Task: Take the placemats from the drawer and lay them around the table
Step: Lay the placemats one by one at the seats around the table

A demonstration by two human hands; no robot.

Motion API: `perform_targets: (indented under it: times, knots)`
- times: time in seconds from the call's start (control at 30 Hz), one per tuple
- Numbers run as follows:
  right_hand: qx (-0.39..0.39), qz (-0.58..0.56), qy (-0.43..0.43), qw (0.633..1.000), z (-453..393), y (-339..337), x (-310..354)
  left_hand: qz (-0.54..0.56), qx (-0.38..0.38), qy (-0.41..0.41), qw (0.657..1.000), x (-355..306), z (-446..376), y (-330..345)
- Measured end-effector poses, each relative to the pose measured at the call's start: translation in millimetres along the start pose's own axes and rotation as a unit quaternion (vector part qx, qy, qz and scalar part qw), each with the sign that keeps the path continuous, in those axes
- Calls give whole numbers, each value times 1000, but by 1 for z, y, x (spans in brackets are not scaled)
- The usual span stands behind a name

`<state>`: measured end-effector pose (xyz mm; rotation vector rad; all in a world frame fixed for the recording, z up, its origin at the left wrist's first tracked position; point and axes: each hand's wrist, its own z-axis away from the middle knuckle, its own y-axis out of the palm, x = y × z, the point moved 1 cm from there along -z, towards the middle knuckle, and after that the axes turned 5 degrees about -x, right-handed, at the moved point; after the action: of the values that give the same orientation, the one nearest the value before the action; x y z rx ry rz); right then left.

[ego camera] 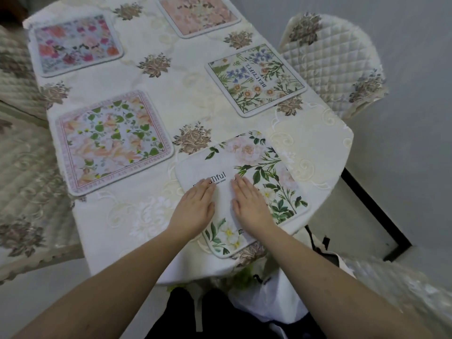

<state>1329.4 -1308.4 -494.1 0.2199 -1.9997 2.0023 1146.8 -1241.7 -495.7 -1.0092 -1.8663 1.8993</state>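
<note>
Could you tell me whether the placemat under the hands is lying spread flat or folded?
Spread flat: the placemat shows its full rounded outline on the tablecloth.

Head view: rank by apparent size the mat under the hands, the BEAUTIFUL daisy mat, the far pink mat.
1. Mat under hands
2. Daisy mat
3. Far pink mat, cropped by frame edge

Nearness likely drives this; true sizes may match.

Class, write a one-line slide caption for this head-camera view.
Both hands, left hand and right hand, press the fifth floral placemat flat on the tablecloth.
</note>
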Motion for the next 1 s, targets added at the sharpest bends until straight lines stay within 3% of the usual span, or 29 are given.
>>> perform_targets:
  times: [0.17, 0.47, 0.77, 1.0]
  knots:
    - [17, 52, -16, 998, -23, 5, -10, -31, 33, -10, 999, 10, 3, 15]
    - [-19, 51, 124, 991, -52, -20, -85, -38, 66, -28, 997, 11, 3, 16]
    - [-42, 27, 211, 976, -69, -15, -83, -32, 75, -15, 997, 39, -5, 5]
    - [-64, 18, 224, 972, -100, -14, -78, -26, 55, -84, 995, 68, -9, 2]
